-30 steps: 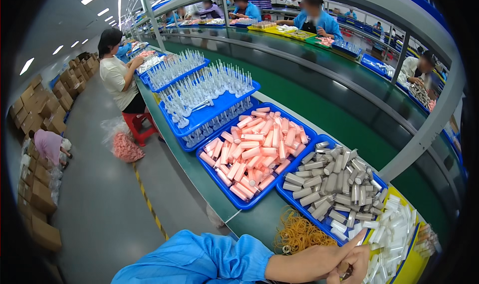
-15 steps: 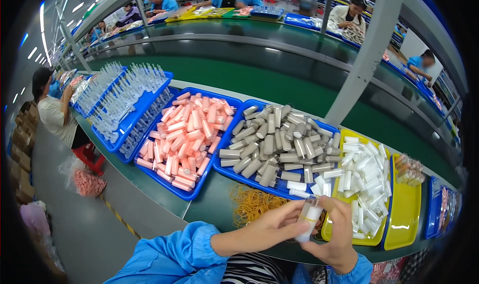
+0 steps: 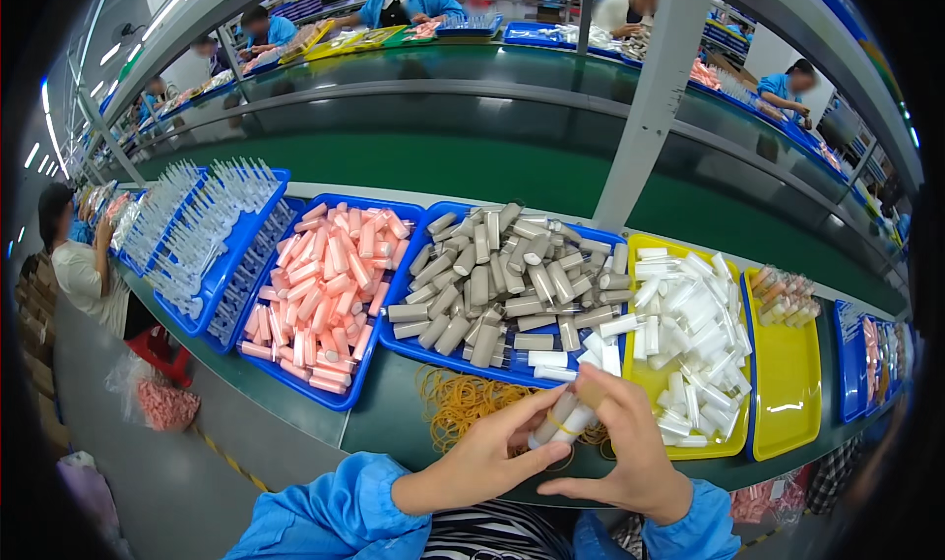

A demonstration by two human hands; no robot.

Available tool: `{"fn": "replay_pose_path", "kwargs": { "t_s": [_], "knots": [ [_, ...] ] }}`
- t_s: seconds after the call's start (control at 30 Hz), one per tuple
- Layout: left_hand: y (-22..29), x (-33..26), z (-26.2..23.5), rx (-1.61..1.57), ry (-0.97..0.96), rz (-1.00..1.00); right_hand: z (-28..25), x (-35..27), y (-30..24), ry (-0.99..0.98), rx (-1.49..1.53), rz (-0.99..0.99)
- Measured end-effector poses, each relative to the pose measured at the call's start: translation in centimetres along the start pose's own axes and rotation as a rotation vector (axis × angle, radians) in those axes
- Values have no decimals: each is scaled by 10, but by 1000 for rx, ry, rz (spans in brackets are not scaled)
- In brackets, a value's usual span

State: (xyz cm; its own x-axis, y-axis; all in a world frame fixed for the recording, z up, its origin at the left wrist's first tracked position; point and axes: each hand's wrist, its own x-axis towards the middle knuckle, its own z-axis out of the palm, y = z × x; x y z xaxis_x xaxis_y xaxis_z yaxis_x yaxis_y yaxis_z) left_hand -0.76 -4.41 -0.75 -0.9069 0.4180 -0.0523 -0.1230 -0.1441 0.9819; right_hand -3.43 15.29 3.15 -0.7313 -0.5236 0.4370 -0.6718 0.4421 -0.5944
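Low and centre in the frame, left hand (image 3: 482,462) and right hand (image 3: 630,442) clamp a bundle of pale tubes (image 3: 563,419) above the rubber-band heap (image 3: 472,403), apparently mid-banding; next likely needs another band wrap.

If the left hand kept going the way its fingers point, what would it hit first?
The left hand points up and right, already at the banded tube bundle it shares with the right hand. Beyond that, probably the white tubes in the yellow tray; depth is unclear.
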Motion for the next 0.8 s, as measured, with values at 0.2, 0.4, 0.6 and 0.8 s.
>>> {"fn": "replay_pose_path", "kwargs": {
  "t_s": [0.2,0.4,0.6,0.8],
  "knots": [
    [15,1,7,306,39,171,-10,-16,17,11,421,287],
    [-6,0,7,-106,192,183,-2,-17,17,308,760,395],
    [-13,-7,3,-143,226,170,4,-20,16,256,692,412],
    [-12,-7,2,-197,238,29,4,-13,17,206,670,452]
  ]
}}
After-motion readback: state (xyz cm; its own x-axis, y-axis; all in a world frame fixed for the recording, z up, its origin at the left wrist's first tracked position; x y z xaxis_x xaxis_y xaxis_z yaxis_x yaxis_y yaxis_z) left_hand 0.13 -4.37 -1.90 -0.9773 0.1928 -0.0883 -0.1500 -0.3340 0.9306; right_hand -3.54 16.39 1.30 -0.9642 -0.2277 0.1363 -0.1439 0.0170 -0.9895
